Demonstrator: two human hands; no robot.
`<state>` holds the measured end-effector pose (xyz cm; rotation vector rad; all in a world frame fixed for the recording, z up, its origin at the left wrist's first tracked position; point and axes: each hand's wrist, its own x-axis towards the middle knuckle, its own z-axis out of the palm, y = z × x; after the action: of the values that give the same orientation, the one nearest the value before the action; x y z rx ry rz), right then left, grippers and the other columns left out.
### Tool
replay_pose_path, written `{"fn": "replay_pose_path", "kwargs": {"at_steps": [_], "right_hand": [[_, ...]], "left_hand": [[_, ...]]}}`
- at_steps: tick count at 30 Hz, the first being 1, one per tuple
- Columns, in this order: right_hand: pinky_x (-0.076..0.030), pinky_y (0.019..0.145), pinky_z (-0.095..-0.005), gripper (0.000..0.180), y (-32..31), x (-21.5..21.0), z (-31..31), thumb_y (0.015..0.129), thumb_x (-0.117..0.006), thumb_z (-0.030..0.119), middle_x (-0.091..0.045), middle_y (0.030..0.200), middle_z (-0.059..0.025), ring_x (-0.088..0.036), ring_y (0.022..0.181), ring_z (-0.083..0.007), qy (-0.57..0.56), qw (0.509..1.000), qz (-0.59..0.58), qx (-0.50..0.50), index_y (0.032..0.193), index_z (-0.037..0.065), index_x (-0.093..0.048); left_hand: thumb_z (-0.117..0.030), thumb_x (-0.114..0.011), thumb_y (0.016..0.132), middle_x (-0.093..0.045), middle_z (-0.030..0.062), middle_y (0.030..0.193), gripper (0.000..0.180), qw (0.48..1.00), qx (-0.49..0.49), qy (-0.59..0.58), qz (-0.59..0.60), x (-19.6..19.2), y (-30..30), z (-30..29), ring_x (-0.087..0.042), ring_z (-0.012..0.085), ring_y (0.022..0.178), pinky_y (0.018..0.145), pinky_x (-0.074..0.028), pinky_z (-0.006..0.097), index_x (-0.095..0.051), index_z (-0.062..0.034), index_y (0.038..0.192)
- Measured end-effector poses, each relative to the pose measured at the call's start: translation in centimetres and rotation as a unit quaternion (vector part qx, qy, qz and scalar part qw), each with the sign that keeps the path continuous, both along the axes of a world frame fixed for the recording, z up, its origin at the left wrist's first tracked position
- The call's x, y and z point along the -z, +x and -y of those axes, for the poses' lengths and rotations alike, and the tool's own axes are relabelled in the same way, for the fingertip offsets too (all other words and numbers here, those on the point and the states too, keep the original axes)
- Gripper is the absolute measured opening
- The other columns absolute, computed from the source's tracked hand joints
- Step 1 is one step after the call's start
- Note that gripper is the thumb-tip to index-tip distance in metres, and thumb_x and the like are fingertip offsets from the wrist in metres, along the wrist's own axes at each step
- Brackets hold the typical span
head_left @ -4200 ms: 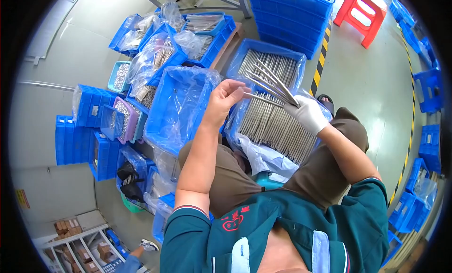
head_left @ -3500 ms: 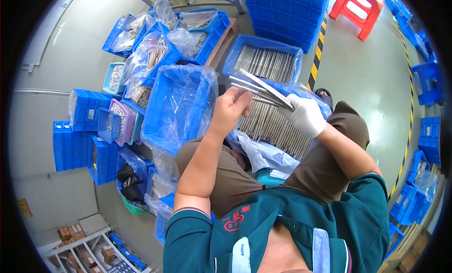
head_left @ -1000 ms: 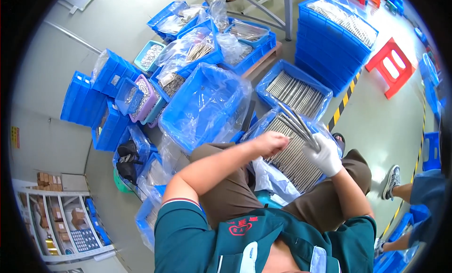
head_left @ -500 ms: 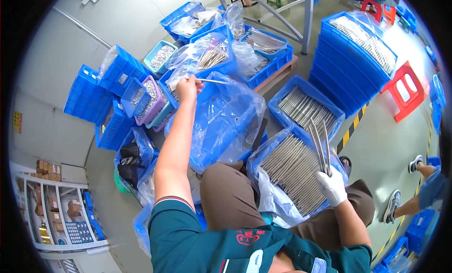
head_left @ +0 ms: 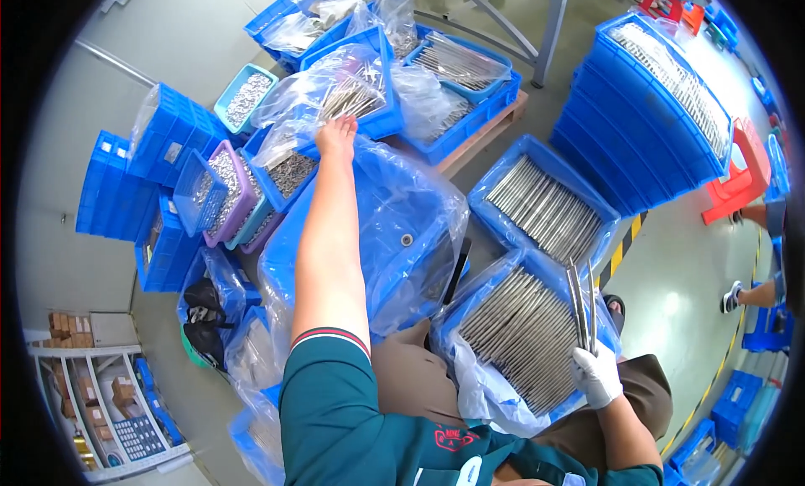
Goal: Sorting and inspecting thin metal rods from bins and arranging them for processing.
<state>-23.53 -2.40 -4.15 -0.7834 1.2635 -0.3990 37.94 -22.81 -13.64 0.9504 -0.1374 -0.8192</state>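
Note:
My right hand (head_left: 597, 377), in a white glove, is closed round a few slim metal rods (head_left: 579, 306) that point up and away from me. Beneath it, a plastic-lined blue crate (head_left: 449, 322) holds rows of similar rods (head_left: 524, 339). My bare left hand (head_left: 338, 138) reaches far forward, at the near rim of a blue bin (head_left: 388, 100) with loose thin rods (head_left: 352, 92) and clear plastic film. Its fingertips are partly hidden, so I cannot make out whether they grip anything. Below my left forearm lies a large blue tub (head_left: 394, 272) under clear plastic.
A second crate of metal rods (head_left: 545, 205) stands beyond the near one, beside a tall stack of blue crates (head_left: 625, 109). At left are small baskets of metal parts (head_left: 226, 184) and more blue crates (head_left: 180, 138). A red stool (head_left: 742, 171) and another person's shoe (head_left: 732, 297) are at right.
My left hand has moved forward to the bin of loose rods; the thin rod seen in it earlier no longer shows. My right hand, still holding its rods, has shifted slightly down in the picture.

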Motion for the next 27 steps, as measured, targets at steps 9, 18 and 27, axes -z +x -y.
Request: {"fn": "replay_pose_path", "kwargs": {"at_steps": [9, 18, 27], "right_hand": [[-0.036, 0.042, -0.0215, 0.017, -0.1, 0.1, 0.0, 0.082, -0.063, 0.017, -0.048, 0.06, 0.0009, -0.044, 0.046, -0.0075, -0.009, 1.0, 0.013, -0.006, 0.083, 0.006, -0.05], [-0.041, 0.057, -0.0255, 0.018, -0.2, -0.9, -1.6, 0.077, -0.065, 0.018, -0.051, 0.068, 0.0012, -0.044, 0.061, -0.008, -0.29, 0.949, -0.11, -0.049, 0.082, 0.003, -0.057], [-0.048, 0.059, -0.032, 0.027, -0.2, -4.2, -3.6, 0.073, -0.071, 0.024, -0.062, 0.07, -0.0144, -0.062, 0.062, -0.0241, -0.445, 0.885, -0.122, -0.069, 0.085, 0.003, -0.06]], "left_hand": [[-0.022, -0.05, 0.088, -0.056, 0.0111, 0.093, 0.023, 0.992, 0.045, 0.101, 0.053, -3.2, -7.5, -3.6, -0.061, 0.0235, 0.072, 0.055, -0.049, 0.033, -0.05, -0.0038, 0.102], [-0.037, -0.054, 0.09, -0.064, 0.013, 0.088, 0.037, 0.668, 0.713, 0.177, 0.123, -11.8, -37.2, -20.0, -0.063, 0.0182, 0.069, 0.058, -0.05, 0.027, -0.05, -0.0057, 0.11], [-0.03, -0.054, 0.09, -0.064, 0.0056, 0.085, 0.024, 0.742, 0.649, 0.153, -0.065, -13.5, -44.1, -24.7, -0.064, 0.0168, 0.067, 0.058, -0.054, 0.029, -0.057, -0.0108, 0.104]]}}
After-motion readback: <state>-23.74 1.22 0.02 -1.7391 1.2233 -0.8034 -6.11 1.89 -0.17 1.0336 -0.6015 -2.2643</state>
